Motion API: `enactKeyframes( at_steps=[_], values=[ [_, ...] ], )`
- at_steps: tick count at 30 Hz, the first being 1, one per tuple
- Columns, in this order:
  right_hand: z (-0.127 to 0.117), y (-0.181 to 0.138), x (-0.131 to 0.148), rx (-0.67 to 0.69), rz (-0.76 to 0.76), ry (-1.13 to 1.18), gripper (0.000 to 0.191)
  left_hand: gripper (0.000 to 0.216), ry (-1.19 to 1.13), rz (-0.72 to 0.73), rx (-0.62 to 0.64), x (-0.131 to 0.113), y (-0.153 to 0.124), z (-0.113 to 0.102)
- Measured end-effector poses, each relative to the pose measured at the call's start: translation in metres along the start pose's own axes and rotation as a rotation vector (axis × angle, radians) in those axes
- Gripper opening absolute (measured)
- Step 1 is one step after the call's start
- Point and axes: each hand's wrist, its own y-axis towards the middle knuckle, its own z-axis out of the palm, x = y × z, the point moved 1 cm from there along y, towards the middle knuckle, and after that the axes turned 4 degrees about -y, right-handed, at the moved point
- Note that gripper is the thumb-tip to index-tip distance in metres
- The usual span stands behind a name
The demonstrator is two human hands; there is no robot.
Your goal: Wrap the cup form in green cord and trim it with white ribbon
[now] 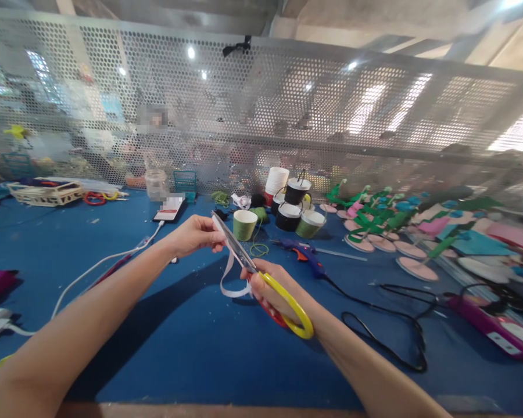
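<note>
My right hand [272,287] is closed around the yellow and red handles of a pair of scissors [287,302]. The blades point up and left toward my left hand [196,234]. My left hand pinches the upper end of a thin white ribbon strip [228,278] right at the blade tips. The strip hangs down in a loop and comes back up near my right hand. Both hands are held above the blue table [192,342].
Behind the hands stand a green cup [244,224], black and white cups [290,209] and a white cup stack [276,180]. A glue gun [305,255] with a black cord [387,331] lies right. Pink discs with green and blue craft pieces [401,238] fill the right side. A phone [169,208] and white cable [91,270] lie left. A perforated metal screen [261,116] stands behind.
</note>
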Motion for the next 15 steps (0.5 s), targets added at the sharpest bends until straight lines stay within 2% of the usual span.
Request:
enactKeyframes(
  at_steps=[5,15],
  values=[
    [-0.0005,0.0008,0.0004,0.002,-0.008,-0.02,0.036,0.02,0.01,-0.01,-0.006,0.0005,0.0003,0.0012],
    [0.0031,-0.0021,0.0029,-0.02,0.05,0.077,0.049,0.017,0.096,-0.075,-0.046,0.0046,-0.0006,0.0048]
  ],
)
